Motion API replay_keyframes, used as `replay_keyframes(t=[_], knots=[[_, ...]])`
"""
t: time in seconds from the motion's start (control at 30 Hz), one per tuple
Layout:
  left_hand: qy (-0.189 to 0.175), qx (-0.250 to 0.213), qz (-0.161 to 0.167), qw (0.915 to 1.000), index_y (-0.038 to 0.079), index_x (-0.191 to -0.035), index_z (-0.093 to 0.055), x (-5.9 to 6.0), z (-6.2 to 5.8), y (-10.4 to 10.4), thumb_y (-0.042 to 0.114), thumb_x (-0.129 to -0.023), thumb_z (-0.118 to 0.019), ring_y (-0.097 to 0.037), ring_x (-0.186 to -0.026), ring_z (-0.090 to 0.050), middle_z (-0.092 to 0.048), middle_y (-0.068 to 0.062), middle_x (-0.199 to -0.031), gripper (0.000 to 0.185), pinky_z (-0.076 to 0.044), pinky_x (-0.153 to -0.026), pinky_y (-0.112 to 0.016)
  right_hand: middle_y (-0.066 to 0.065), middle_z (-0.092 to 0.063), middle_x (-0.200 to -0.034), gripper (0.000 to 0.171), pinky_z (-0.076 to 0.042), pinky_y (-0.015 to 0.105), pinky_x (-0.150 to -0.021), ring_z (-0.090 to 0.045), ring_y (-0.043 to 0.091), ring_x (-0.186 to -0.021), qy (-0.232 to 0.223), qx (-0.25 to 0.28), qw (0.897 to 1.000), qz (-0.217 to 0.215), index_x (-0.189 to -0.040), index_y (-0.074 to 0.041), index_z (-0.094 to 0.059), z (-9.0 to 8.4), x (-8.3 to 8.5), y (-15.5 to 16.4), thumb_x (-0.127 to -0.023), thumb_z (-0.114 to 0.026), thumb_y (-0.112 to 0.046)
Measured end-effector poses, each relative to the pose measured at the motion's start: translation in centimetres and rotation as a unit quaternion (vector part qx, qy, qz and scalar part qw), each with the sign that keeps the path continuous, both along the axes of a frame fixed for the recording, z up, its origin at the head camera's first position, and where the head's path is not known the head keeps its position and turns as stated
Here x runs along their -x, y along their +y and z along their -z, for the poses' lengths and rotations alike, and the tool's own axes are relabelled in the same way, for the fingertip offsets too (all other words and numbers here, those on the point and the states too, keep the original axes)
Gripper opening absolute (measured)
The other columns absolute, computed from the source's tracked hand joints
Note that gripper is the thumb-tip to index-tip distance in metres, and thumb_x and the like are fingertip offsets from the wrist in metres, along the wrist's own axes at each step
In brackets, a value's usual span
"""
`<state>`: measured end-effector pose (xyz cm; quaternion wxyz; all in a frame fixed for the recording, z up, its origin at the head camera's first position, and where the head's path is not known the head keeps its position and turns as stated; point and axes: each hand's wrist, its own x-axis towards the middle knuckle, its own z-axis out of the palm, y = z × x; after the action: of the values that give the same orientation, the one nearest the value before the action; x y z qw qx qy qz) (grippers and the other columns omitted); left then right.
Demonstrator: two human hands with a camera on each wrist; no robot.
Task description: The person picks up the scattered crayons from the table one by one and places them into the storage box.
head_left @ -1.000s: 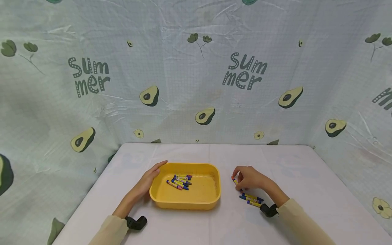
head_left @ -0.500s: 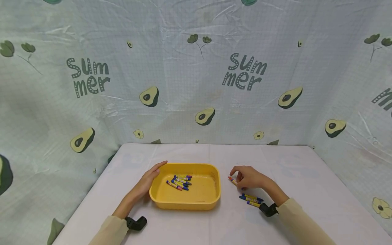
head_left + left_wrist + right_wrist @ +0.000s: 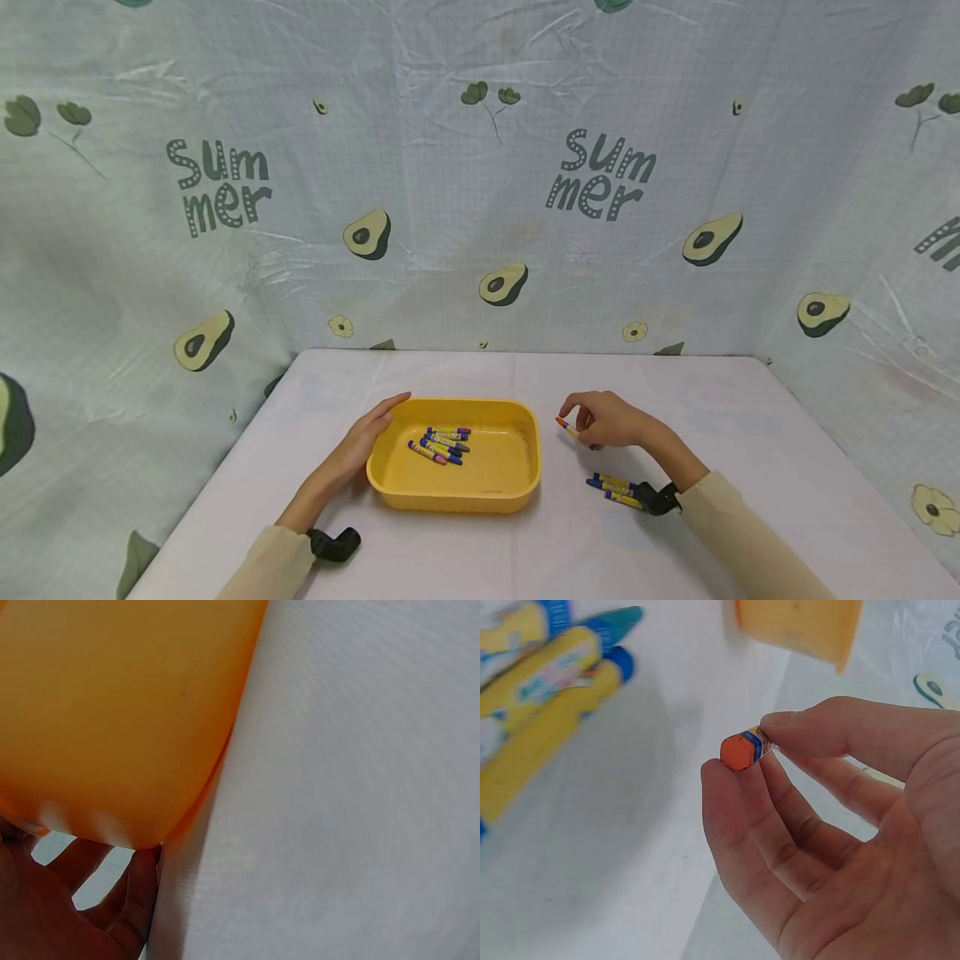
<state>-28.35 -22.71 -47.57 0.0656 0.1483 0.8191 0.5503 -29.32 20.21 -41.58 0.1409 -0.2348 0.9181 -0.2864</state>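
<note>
Right of the yellow tray point(image 3: 525, 492) on the counter point(image 3: 465, 550), the right hand point(image 3: 611, 421) pinches an orange crayon point(image 3: 567, 428) between thumb and fingers, lifted clear of the loose crayons point(image 3: 617, 491) nearer, while the left hand point(image 3: 367, 437) lies open-fingered against the tray's left wall, steadying it.

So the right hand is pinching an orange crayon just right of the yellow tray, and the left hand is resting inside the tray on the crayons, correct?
Not quite. The head view shows the left hand resting against the outside of the yellow tray, on its left rim, not inside on the crayons. The right hand does pinch an orange crayon just right of the tray.
</note>
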Motion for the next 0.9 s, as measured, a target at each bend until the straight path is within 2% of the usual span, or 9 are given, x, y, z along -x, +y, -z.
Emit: replay_keyframes(t=[0.27, 0.57, 0.9], knots=[[-0.006, -0.005, 0.002, 1.0000, 0.015, -0.162, -0.033, -0.1, -0.1, 0.0, 0.023, -0.114, -0.024, -0.040, -0.156, -0.029, -0.028, -0.017, -0.170, 0.050, -0.021, -0.128, -0.060, 0.007, -0.066, -0.094, 0.037, -0.060, 0.026, -0.063, -0.063, 0.013, -0.068, 0.029, -0.005, 0.999, -0.021, -0.124, -0.007, -0.066, -2.0, 0.7, -1.4, -0.088, -0.069, 0.001], [-0.004, -0.005, 0.001, 1.0000, 0.015, -0.162, -0.034, 0.0, -0.1, -0.1, 0.022, -0.114, -0.024, -0.040, -0.155, -0.030, -0.028, -0.016, -0.170, 0.050, -0.022, -0.128, -0.059, 0.007, -0.068, -0.096, 0.038, -0.059, 0.025, -0.062, -0.064, 0.013, -0.066, 0.044, -0.017, 0.998, -0.047, -0.125, -0.010, -0.067, -4.4, 1.1, -5.1, -0.089, -0.068, 0.001], [-0.003, -0.001, -0.001, 1.0000, 0.016, -0.162, -0.034, -0.1, -0.1, 0.0, 0.022, -0.114, -0.024, -0.039, -0.155, -0.032, -0.029, -0.016, -0.170, 0.050, -0.024, -0.127, -0.059, 0.008, -0.070, -0.100, 0.038, -0.061, 0.026, -0.068, -0.067, 0.015, -0.080, 0.052, -0.036, 0.994, -0.092, -0.126, -0.013, -0.067, -5.3, 1.4, -10.3, -0.090, -0.067, 0.000]])
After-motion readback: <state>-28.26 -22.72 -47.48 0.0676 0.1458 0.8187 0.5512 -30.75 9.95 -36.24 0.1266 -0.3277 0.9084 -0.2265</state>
